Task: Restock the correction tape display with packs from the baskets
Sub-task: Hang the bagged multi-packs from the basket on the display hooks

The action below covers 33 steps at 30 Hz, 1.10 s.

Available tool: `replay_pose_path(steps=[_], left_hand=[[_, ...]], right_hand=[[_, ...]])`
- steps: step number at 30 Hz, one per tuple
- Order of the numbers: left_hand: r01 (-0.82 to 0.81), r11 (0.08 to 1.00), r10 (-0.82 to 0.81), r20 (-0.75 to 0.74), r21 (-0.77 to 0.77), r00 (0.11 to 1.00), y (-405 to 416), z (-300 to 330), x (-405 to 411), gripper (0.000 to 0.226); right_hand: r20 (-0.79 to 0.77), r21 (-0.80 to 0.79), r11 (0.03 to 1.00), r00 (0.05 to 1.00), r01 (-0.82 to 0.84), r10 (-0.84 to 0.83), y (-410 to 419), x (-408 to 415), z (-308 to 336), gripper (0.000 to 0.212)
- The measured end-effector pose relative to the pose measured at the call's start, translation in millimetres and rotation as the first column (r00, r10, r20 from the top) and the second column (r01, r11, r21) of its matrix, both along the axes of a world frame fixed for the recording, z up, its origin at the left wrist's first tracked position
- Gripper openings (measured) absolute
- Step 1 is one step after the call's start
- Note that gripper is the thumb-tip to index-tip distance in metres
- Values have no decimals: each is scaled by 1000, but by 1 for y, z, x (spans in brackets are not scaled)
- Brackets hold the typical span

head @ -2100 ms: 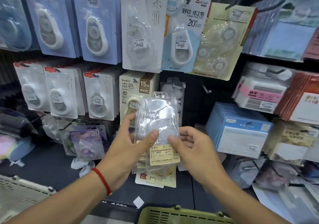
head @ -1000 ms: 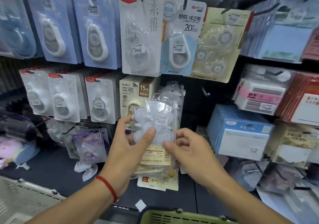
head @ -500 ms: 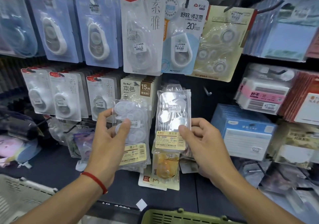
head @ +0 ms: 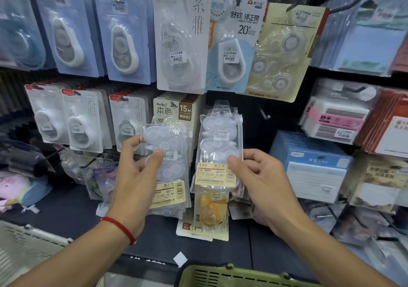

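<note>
Two clear packs in hand, none yet hung: left hand [head: 134, 176] pinches one pack [head: 170, 167] left of the empty hook [head: 265, 114]; right hand [head: 262, 183] pinches another [head: 218, 152] just below-left of it. Green basket [head: 234, 275] far below; contents unseen, so remaining stock cannot be told.

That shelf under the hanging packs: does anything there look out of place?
Yes. A small white paper scrap lies loose on the dark shelf near the green basket. A yellow correction tape pack leans low against the display beside the hooks' rows, not hung.
</note>
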<state>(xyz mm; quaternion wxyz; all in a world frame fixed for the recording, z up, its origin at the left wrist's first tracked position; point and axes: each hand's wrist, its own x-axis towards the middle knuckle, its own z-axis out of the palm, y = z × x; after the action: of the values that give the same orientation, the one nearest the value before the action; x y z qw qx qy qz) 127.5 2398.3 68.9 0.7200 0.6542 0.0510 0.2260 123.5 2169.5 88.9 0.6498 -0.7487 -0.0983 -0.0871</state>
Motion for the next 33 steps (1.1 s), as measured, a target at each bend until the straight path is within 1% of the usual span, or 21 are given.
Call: replay_pose_path(steps=[2,3,4,5,6,7,8,10,12,13,15,17,18,20,21,23,25,31,33], left_hand=[[15,1000,-15,9,-22,1000,0,2,-1,33],[27,999,-27,14,-35,1000,0,3,-1,35],[38,998,-37,19,-45,999,0,3,-2,35],[43,998,-42,26,-47,999,0,4,-2,34],[44,998,-43,32,-40,999,-1,3,-3,32],[45,999,-45,37,-26,998,-1,1,-2,32],[51,999,-51,37,-11,998,-2,-1,-3,35],[133,991,-133,29,1,991,-6,-4,-3,38],[294,955,-294,21,-40,956,-13,-6,-5,37],[358,933,-357,19,-47,934,-16,-6,-6,39],[405,914,-405,26,-2,914,-19,-8,-7,52],[390,921,-390,40,16,920,-19,-7,-8,60],[374,927,-374,45,9,926,-18,-7,-7,60],[326,945,-326,49,5,944,-15,-6,-5,51],[297,955,-297,43,11,954,-14,-5,-5,46],[242,970,-243,31,32,970,-10,-4,-3,46],[208,977,-208,11,46,978,-6,-4,-2,51],[152,987,-153,14,58,988,-5,0,-5,56],[145,988,-146,21,56,989,-3,0,-6,56]], right_hand=[[-24,16,1000,1000,8,-8,-1,2,-1,22],[-41,-26,999,999,25,-26,-2,4,-1,24],[-61,-122,991,996,55,-63,-3,6,-2,29],[-73,-274,958,991,90,-114,-5,8,-4,38],[-66,-431,894,985,118,-162,-6,9,-6,47],[-53,-527,841,982,125,-180,-5,8,-8,54],[-50,-547,830,986,109,-162,-4,8,-9,55],[-100,-453,891,994,-7,-43,2,3,-8,51],[-153,-389,910,984,-141,87,9,-2,-10,57],[-145,-388,906,982,-168,119,12,-4,-11,57],[-99,-373,913,985,-168,140,17,-4,-14,45],[-77,-305,941,988,-148,131,17,-4,-17,35],[-66,-269,955,991,-126,112,16,-3,-17,33],[-31,-210,975,998,-68,62,13,-1,-17,28],[-12,-180,983,999,-44,42,12,1,-15,22],[6,-112,993,1000,-27,28,8,6,-9,12],[-1,-61,997,999,-36,36,4,12,-1,12],[-75,-34,998,996,-47,44,10,19,12,20],[-77,-21,999,996,-41,40,15,18,10,19]])
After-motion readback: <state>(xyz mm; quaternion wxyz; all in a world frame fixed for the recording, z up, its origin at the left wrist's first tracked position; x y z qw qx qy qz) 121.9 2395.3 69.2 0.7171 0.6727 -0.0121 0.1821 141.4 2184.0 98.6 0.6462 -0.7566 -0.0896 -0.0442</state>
